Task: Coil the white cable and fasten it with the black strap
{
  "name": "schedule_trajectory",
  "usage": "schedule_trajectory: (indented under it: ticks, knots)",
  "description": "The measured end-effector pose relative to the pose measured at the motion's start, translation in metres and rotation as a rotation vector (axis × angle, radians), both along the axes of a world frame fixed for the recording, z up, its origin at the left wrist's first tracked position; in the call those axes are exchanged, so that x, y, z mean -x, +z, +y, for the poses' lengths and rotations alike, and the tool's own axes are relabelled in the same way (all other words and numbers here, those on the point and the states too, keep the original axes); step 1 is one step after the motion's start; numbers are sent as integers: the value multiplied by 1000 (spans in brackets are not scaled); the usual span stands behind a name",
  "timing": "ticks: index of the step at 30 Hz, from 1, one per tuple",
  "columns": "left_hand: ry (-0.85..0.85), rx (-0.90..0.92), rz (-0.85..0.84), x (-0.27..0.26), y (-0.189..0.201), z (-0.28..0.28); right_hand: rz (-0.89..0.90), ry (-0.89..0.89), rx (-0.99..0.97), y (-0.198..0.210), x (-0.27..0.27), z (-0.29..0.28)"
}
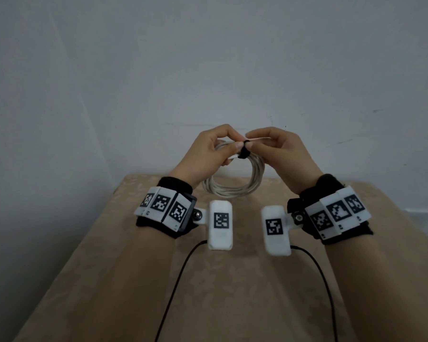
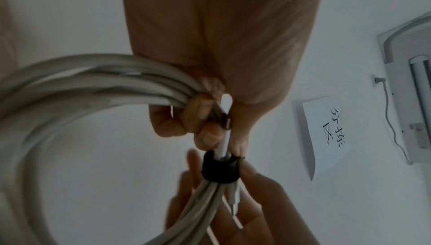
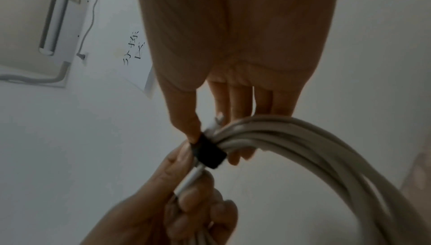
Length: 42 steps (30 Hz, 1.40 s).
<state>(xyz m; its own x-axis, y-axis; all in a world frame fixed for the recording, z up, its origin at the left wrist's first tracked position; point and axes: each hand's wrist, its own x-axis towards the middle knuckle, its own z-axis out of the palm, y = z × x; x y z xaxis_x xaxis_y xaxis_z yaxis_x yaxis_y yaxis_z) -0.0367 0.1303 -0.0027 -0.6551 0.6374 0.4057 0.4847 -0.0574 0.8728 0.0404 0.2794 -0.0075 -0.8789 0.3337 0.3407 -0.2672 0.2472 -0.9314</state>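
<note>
1. While my left hand (image 1: 209, 149) grips the coiled white cable (image 1: 232, 186) above the table (image 1: 257, 280), loops stay bundled.
2. Beside it, my right hand (image 1: 279, 150) pinches the black strap (image 1: 244, 152) around them, cinching.

Dim, flat light in the head view, nothing harsh, and the grey wall (image 1: 208, 58) darkens toward the corners. No glare on the desk (image 1: 232, 280), and the only shadow on it is faint, under the wrist gear. Both hands (image 1: 208, 149) read fairly sharp here. In the left wrist view the white cable (image 2: 81, 83) smears with blur across the left side, and the near palm is a soft, out-of-focus mass up top. The black strap (image 2: 220, 169) shows as a dark patch with little detail. The right wrist view is the same: murky, noisy, heavily curved at the edges, with the cable loops streaked.
</note>
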Motion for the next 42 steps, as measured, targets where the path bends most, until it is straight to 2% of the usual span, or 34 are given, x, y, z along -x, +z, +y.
schedule_trajectory:
  ticks: [3, 8, 15, 19, 23, 29, 33, 35, 38, 42]
  knots:
    - [0, -14, 8, 2, 2, -2, -64, 82, 1, 0, -1, -5]
    - [12, -11, 6, 3, 5, 0, -6, 160, 246, 4, 1, -4]
    - [-36, 29, 41, 1, 5, -4, -164, 173, 369, 3, 5, -3]
    - [-37, 39, -4, 0, 2, -2, -261, 160, 414, 3, 1, -3]
    - [-50, -15, -43, -4, 0, -1, -284, 167, 440, 3, -1, -2]
    - [30, -113, -268, 1, 1, 1, -295, 183, 328, 5, -3, -1]
    - [79, -143, -581, 9, -5, 0, -299, 116, 241, 3, -4, 0]
    - [88, -87, -645, 13, -7, -2, -317, 71, 263, -1, -3, 0]
    - [101, 70, -610, 14, -11, -5, -425, 13, 220, -10, 2, 1]
    - [216, 281, -555, 23, -27, -6, -592, -18, 122, -21, 4, 4]
